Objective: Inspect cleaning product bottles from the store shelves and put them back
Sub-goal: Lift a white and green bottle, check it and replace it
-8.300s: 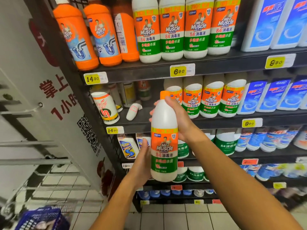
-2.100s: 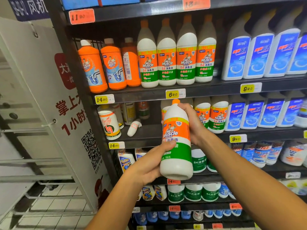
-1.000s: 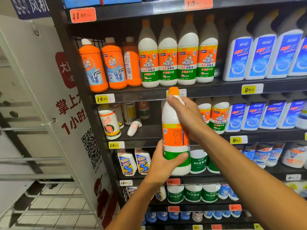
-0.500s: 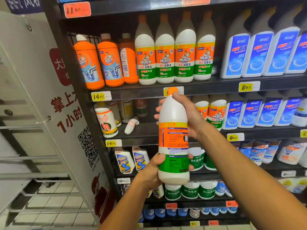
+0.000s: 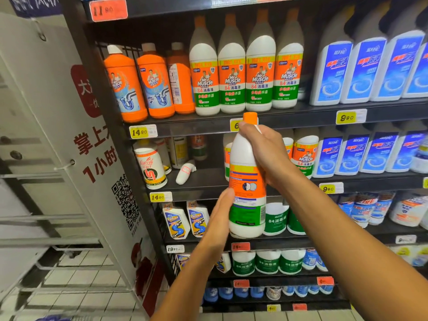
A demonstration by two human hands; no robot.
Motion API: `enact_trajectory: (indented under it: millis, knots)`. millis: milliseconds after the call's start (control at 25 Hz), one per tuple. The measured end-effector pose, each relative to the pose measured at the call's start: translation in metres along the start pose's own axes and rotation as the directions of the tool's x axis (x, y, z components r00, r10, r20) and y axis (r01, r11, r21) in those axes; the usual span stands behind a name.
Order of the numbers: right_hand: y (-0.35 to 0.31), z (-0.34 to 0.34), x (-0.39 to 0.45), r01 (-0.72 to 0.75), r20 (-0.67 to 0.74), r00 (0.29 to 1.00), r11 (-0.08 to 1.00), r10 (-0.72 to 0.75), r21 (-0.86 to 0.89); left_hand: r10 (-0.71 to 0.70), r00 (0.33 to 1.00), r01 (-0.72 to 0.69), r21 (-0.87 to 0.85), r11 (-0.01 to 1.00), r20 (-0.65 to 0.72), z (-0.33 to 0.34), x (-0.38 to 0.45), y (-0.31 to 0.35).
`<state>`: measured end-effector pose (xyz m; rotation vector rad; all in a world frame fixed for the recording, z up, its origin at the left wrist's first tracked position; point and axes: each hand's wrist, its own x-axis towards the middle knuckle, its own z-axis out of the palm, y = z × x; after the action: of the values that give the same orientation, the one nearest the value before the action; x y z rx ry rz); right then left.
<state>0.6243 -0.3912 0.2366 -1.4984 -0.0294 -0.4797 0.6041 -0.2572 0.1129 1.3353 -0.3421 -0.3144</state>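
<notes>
I hold a white Mr Muscle bottle (image 5: 246, 188) with an orange cap upright in front of the shelves, its back label with small print facing me. My right hand (image 5: 264, 150) grips the bottle's shoulder and neck from the right. My left hand (image 5: 218, 218) lies against the bottle's lower left side with the fingers fairly straight. Behind the bottle is the second shelf (image 5: 208, 181), where more bottles of the same kind (image 5: 304, 156) stand.
The top shelf holds orange drain-cleaner bottles (image 5: 139, 82), a row of Mr Muscle bottles (image 5: 245, 72) and blue-labelled bottles (image 5: 370, 68). A small white bottle (image 5: 185, 171) lies on its side on the second shelf. A white sign panel (image 5: 76, 144) stands left of the rack.
The bottle has been turned from its front label to its back label and raised a little. My left hand has gone from cupping the base to lying flat against the side.
</notes>
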Motion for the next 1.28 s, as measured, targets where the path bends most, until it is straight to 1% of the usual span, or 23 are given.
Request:
enact_trajectory:
  millis: [80,160,240,280,320,360,400,480,560,600,680,840,920,1000,1120,1280]
  knots:
    - [0.002,0.005,-0.002,-0.003,-0.054,0.999,1.0,0.003,-0.013,0.046,0.989,-0.034,0.089,0.995,-0.138,0.016,0.0,-0.001]
    - [0.002,0.007,-0.002,-0.036,-0.008,0.999,0.999,0.036,-0.037,0.064,0.973,-0.028,0.161,0.987,-0.221,0.024,-0.002,0.002]
    - [0.001,0.003,-0.001,-0.077,0.073,0.994,0.995,0.082,-0.067,0.071,0.964,-0.044,0.108,0.993,-0.258,0.023,-0.001,0.0]
    - [0.0,0.0,0.001,-0.09,0.107,0.989,0.991,0.1,-0.096,0.063,0.957,-0.053,0.041,0.998,-0.285,0.022,0.001,-0.003]
    - [-0.001,-0.003,0.001,-0.097,0.134,0.985,0.989,0.112,-0.113,0.009,0.958,-0.033,-0.081,0.996,-0.286,0.02,0.002,-0.005]
    - [0.0,-0.005,0.002,-0.103,0.158,0.98,0.989,0.119,-0.108,-0.069,0.969,0.017,-0.213,0.977,-0.239,0.017,0.003,-0.005]
    - [0.001,-0.006,0.001,-0.116,0.185,0.974,0.99,0.129,-0.08,-0.123,0.982,0.072,-0.315,0.946,-0.146,0.015,0.001,-0.002]
    - [0.005,-0.005,-0.001,-0.202,0.246,0.95,0.979,0.191,0.018,-0.148,0.987,0.157,-0.443,0.883,0.056,0.013,-0.005,0.007]
    - [0.006,-0.002,-0.004,-0.298,0.278,0.925,0.948,0.259,0.109,-0.175,0.961,0.254,-0.443,0.86,0.213,0.012,-0.009,0.012]
    - [0.007,-0.002,-0.003,-0.315,0.278,0.922,0.94,0.27,0.131,-0.189,0.947,0.289,-0.432,0.854,0.259,0.012,-0.009,0.013]
    - [0.009,-0.002,-0.002,-0.322,0.269,0.923,0.934,0.274,0.157,-0.208,0.93,0.327,-0.426,0.844,0.303,0.009,-0.008,0.011]
    - [0.008,-0.004,-0.004,-0.356,0.286,0.911,0.916,0.297,0.185,-0.197,0.912,0.357,-0.457,0.815,0.36,0.005,-0.009,0.006]
    - [0.007,-0.004,-0.006,-0.422,0.341,0.881,0.87,0.327,0.255,-0.166,0.889,0.38,-0.488,0.786,0.426,0.005,-0.013,-0.001]
    - [0.006,-0.001,-0.008,-0.462,0.383,0.86,0.832,0.336,0.307,-0.103,0.86,0.397,-0.527,0.751,0.501,0.006,-0.017,-0.006]
    - [0.01,0.005,-0.009,-0.45,0.344,0.875,0.833,0.341,0.321,-0.061,0.808,0.443,-0.535,0.72,0.587,0.004,-0.018,-0.012]
    - [0.012,0.011,-0.009,-0.432,0.305,0.891,0.833,0.337,0.344,-0.041,0.778,0.464,-0.53,0.709,0.627,-0.006,-0.014,-0.014]
